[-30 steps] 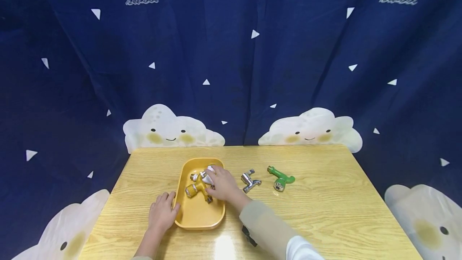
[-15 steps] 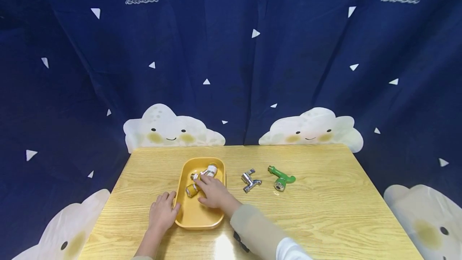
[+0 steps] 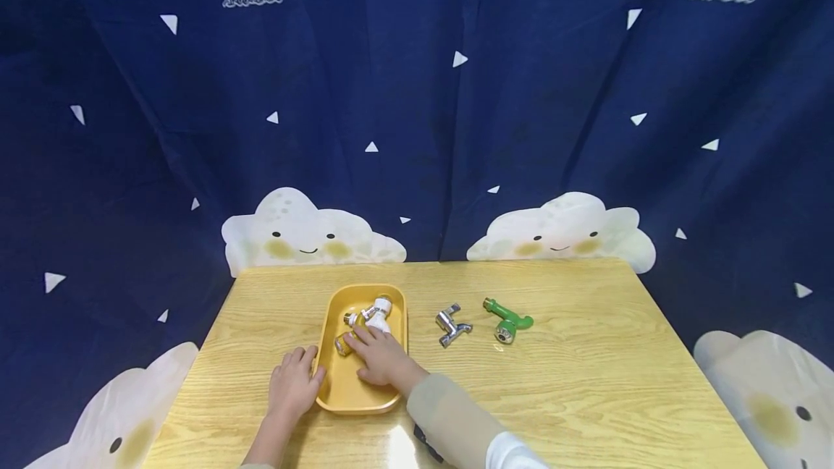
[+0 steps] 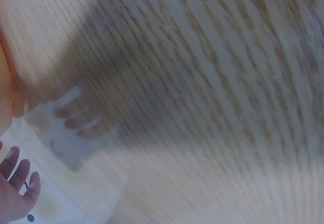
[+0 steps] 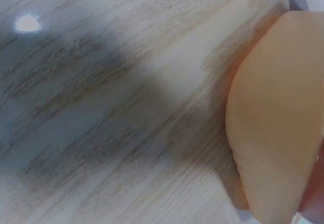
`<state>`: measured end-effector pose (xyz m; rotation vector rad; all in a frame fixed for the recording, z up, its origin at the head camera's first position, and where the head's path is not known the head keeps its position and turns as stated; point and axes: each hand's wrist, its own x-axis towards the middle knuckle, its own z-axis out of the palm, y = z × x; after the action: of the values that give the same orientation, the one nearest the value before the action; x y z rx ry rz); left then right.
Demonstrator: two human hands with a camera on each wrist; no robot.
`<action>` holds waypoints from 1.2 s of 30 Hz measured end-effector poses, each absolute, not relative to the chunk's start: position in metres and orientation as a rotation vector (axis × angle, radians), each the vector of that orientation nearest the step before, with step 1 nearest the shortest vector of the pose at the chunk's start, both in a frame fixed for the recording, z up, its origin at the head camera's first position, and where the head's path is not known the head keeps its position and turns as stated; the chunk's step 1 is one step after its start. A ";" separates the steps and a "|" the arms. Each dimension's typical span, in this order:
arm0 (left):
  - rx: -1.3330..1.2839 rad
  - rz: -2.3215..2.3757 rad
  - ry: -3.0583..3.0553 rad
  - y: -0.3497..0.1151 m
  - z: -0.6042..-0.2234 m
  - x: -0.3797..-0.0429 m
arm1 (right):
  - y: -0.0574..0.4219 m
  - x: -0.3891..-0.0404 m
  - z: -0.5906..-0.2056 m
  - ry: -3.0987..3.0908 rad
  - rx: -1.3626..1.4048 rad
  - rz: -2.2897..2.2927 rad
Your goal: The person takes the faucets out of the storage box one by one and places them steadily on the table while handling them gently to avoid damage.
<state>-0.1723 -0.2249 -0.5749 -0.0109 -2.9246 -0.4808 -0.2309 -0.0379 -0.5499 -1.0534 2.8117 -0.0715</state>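
Observation:
A yellow tray point(image 3: 361, 398) stands on the table in the head view. In its far part lie a white tap point(image 3: 381, 315) and a yellow tap point(image 3: 352, 339) with a ribbed knob. My right hand point(image 3: 383, 362) reaches in from the right, fingers spread over the yellow tap and thumb held apart; the palm hides the tap's lower part. At the tray's left side rests my left hand point(image 3: 293, 382), its fingers loosely extended and its thumb at the rim. The left wrist view catches the left hand's fingers point(image 4: 20, 183) low at the left.
To the tray's right, a chrome tap point(image 3: 451, 326) and a green tap point(image 3: 508, 320) lie on the wooden table point(image 3: 586, 382). A dark blue curtain point(image 3: 417, 93) with cloud prints hangs behind the far edge. The tray's outer wall point(image 5: 276, 113) fills the right wrist view's right side.
My right hand has left the white tap and moved back toward me, onto the yellow tap. The white tap lies uncovered in the tray. My left hand has stayed put.

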 end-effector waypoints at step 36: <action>0.008 -0.481 -2.950 -0.223 -0.572 -0.171 | -0.049 -0.219 -0.562 2.991 -0.965 -0.037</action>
<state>-0.1708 -0.2233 -0.5717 0.0081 -2.9500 -0.4807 -0.2192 -0.0493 -0.5621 -0.9650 2.9908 -0.0366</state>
